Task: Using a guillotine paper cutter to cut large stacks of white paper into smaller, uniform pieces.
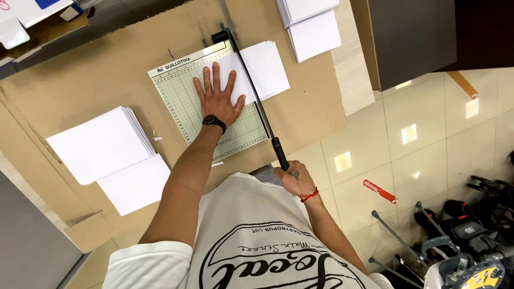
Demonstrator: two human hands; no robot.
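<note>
The left hand lies flat and open, with fingers spread, on the white sheet of paper that rests on the pale green gridded board of the paper cutter; it presses the sheet but does not clasp it. The right hand is clenched around the black handle at the near end of the long black cutting arm, which lies low across the right edge of the board. I cannot tell if the blade is fully down, because the view is steep. The sheet sticks out to the right past the arm. To do this cut well, the flat hand should hold the paper firm against the grid and stay well apart from the blade line, and the pull on the handle should be one even stroke. The cutter sits on a counter covered with brown cardboard. To the left lie two stacks of white cut paper, and two more white stacks are at the far right. The board has a narrow white strip with dark print along its far edge. On the glossy beige tiled floor lies a small red rectangular label.
</note>
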